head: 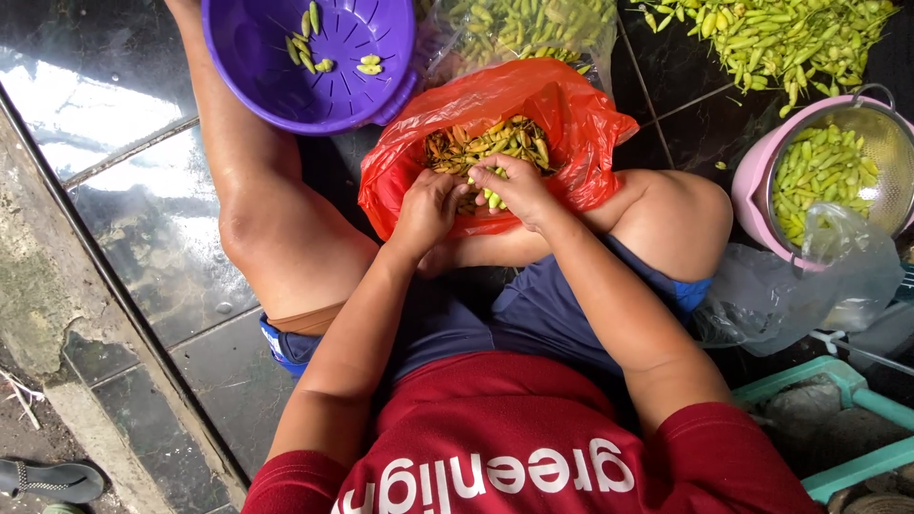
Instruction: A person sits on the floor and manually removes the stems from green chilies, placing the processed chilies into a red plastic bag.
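Sitting on a dark, glossy tiled floor (143, 247) with knees spread, the person keeps a red plastic bag (571, 124) wedged between the legs, so its mouth stays open right under both hands and nothing has to be reached for. The left hand (426, 211) is curled, fingers bent inward around something small at the bag's lip; what it grips is hidden by the knuckles. The right hand (519, 188), touching the left, pinches a pale green chili pepper (492, 199) between fingertips, just above the heap of peppers (490, 141) in the bag, a mix of green, yellow and orange pods, short, smooth and tapered. The bag is thin and crinkled, its film catching the light. Beyond the left hand stands a purple plastic colander (286, 76) with slotted walls and only a few pods inside. Beyond the right hand lie a clear bag of green peppers (533, 29) and a loose pile of them (771, 38) on the tiles. Out past the right hand sits a metal mesh strainer (890, 171) in a pink basin (747, 190), full of green pods, with a rumpled clear bag (809, 286) beside it.
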